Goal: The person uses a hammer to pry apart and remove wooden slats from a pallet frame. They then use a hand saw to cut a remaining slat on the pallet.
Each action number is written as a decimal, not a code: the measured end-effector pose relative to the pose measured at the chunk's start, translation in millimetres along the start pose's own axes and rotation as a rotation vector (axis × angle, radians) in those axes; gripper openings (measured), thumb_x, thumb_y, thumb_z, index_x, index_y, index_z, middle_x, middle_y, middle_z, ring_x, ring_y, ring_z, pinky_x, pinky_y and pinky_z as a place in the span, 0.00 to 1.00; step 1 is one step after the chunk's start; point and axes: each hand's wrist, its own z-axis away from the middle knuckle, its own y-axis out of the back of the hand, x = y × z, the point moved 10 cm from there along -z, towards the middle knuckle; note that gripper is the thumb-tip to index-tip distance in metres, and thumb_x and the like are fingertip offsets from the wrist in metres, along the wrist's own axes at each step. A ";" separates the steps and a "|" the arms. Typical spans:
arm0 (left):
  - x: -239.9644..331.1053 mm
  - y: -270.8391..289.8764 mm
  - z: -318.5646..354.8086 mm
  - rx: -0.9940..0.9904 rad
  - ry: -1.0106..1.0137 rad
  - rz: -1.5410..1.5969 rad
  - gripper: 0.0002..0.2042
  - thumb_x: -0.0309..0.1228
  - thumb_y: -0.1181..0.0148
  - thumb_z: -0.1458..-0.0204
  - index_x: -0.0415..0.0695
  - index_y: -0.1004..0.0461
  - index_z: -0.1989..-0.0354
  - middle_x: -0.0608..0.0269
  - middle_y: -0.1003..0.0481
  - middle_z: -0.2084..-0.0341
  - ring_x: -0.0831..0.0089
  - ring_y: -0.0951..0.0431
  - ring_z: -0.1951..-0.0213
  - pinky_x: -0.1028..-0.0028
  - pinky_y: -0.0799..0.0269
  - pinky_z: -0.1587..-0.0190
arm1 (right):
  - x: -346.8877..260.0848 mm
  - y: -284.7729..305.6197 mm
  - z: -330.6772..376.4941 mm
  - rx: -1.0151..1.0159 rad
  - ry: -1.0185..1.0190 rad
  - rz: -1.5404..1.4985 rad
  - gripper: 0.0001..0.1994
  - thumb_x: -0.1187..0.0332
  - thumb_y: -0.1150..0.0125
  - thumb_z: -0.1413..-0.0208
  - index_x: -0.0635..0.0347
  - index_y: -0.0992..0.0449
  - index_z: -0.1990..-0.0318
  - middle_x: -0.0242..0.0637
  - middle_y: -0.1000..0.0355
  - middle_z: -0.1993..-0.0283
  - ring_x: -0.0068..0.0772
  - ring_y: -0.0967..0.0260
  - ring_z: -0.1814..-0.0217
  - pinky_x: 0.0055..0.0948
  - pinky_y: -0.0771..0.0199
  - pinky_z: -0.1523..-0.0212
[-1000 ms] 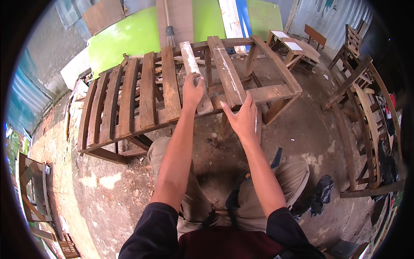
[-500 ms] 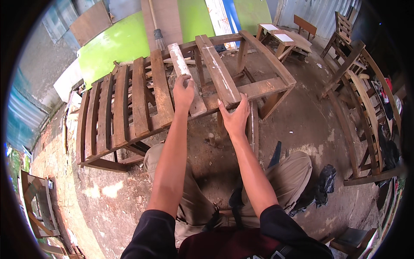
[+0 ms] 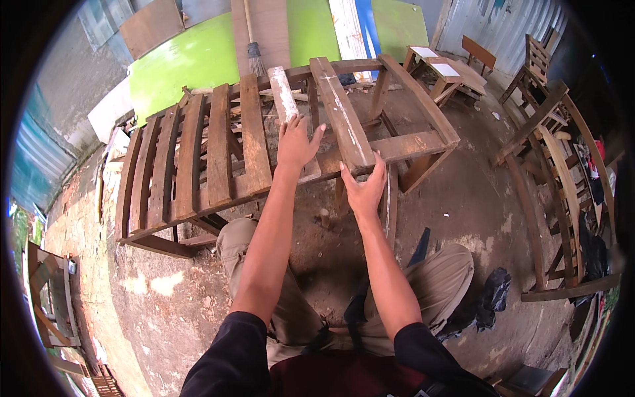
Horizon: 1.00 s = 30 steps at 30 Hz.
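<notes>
A long wooden bench frame [image 3: 415, 145] stands before me, with several brown slats [image 3: 219, 149] laid crosswise on its left part. My left hand [image 3: 299, 144] rests on a slat with flaking white paint [image 3: 283, 92], fingers stretched over it and thumb held apart. To its right lies a wider slat with a white streak [image 3: 339, 109]. Its near end sits between the thumb and fingers of my right hand [image 3: 366, 188], at the front rail. The white-painted slat's near part is mostly hidden behind my left hand and wrist.
A broom [image 3: 254, 56] leans at the back against green panels [image 3: 188, 56]. Wooden furniture frames [image 3: 562, 192] are piled on the right, and a low table [image 3: 444, 68] stands at the back right. A black plastic bag [image 3: 493, 298] lies on the floor by my right knee.
My left hand has loosened from the white-painted slat, its fingers now flatter and its thumb swung out to the right. My right hand stays at the wider slat's end. The view has shifted slightly.
</notes>
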 end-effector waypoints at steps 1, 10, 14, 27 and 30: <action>9.5 -4.0 1.4 -0.051 -0.052 -0.066 0.30 0.53 0.48 0.38 0.39 0.28 0.40 0.48 0.27 0.41 0.56 0.36 0.32 0.53 0.47 0.29 | -0.3 0.5 -0.2 -0.006 0.014 0.011 0.40 0.60 0.23 0.53 0.68 0.38 0.37 0.59 0.37 0.36 0.59 0.40 0.33 0.50 0.42 0.33; 31.4 -32.6 0.5 -0.278 0.061 -0.062 0.42 0.60 0.62 0.36 0.30 0.45 0.30 0.42 0.43 0.29 0.57 0.50 0.25 0.55 0.63 0.24 | -12.5 -5.6 4.7 -0.057 0.064 0.019 0.40 0.58 0.23 0.53 0.65 0.38 0.37 0.59 0.37 0.35 0.60 0.42 0.31 0.55 0.49 0.30; 26.3 -34.1 -5.1 -0.266 0.118 -0.026 0.39 0.53 0.59 0.36 0.28 0.47 0.30 0.37 0.38 0.34 0.54 0.44 0.28 0.58 0.62 0.24 | -11.1 -20.4 0.4 -0.126 0.020 0.124 0.41 0.51 0.26 0.52 0.63 0.39 0.36 0.59 0.35 0.36 0.53 0.40 0.29 0.61 0.64 0.27; 22.2 -29.0 -9.6 -0.220 0.105 0.102 0.31 0.45 0.56 0.37 0.27 0.39 0.37 0.34 0.29 0.42 0.49 0.31 0.37 0.56 0.53 0.27 | -9.8 -25.6 -2.8 -0.123 -0.005 0.134 0.41 0.50 0.24 0.54 0.62 0.38 0.38 0.53 0.28 0.43 0.53 0.34 0.36 0.63 0.64 0.27; 17.5 -24.4 -13.1 -0.120 0.093 0.119 0.29 0.42 0.56 0.38 0.26 0.38 0.38 0.33 0.29 0.44 0.48 0.30 0.39 0.56 0.51 0.27 | -14.0 -34.7 -2.3 -0.143 -0.017 0.131 0.41 0.50 0.24 0.55 0.62 0.38 0.39 0.54 0.27 0.44 0.54 0.33 0.36 0.65 0.66 0.26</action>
